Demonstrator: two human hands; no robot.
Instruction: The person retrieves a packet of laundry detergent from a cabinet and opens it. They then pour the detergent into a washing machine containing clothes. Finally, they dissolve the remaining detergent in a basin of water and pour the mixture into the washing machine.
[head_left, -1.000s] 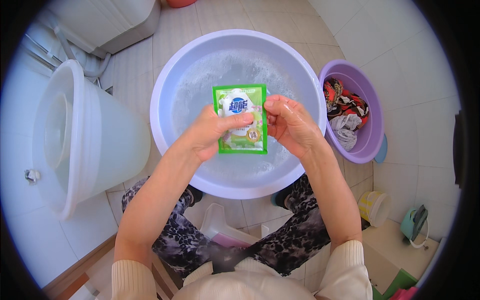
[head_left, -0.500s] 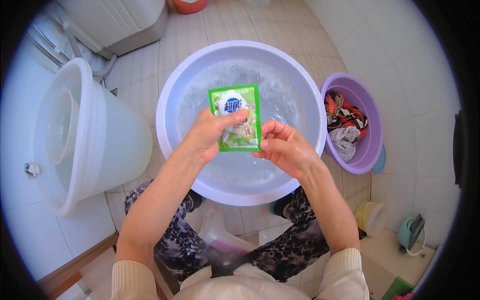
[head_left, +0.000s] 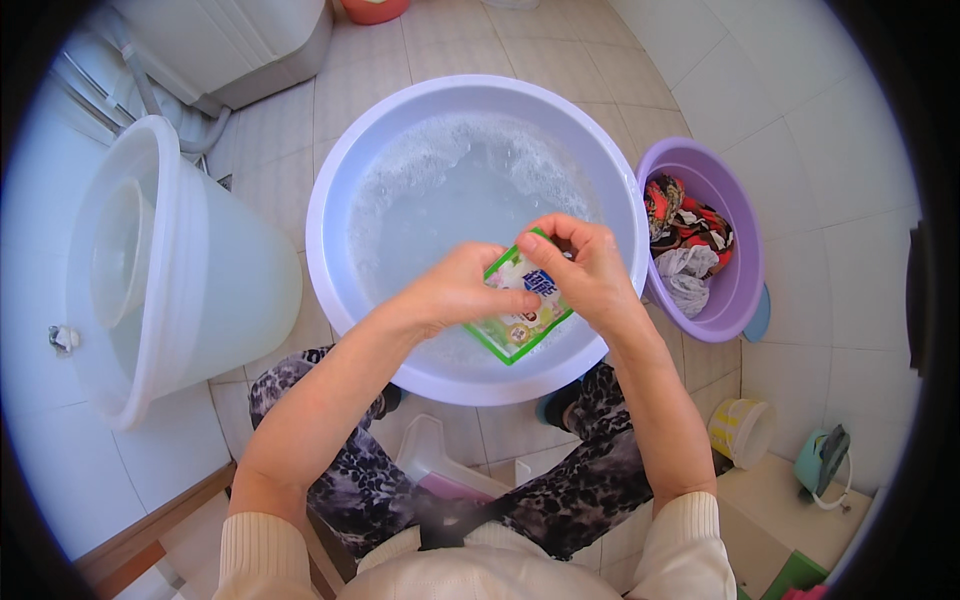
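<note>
A green-edged detergent sachet is tilted over the near right part of a large pale lavender basin. My left hand grips the packet from its left side, thumb lying across the printed front. At the upper corner, the thumb and fingers of my right hand pinch the edge. Cloudy water with white foam around its border fills the basin. Whether the packet is torn open I cannot tell, as my fingers cover that corner.
To the right, a purple basin holds crumpled dark, red and grey cloth. A tall translucent tub with water stands at the left. A yellow-and-white bucket is at the lower right, and a white appliance at the upper left.
The sachet has turned from upright to tilted and come nearer, toward the right. My right hand has moved from its lower right edge up to the top corner.
</note>
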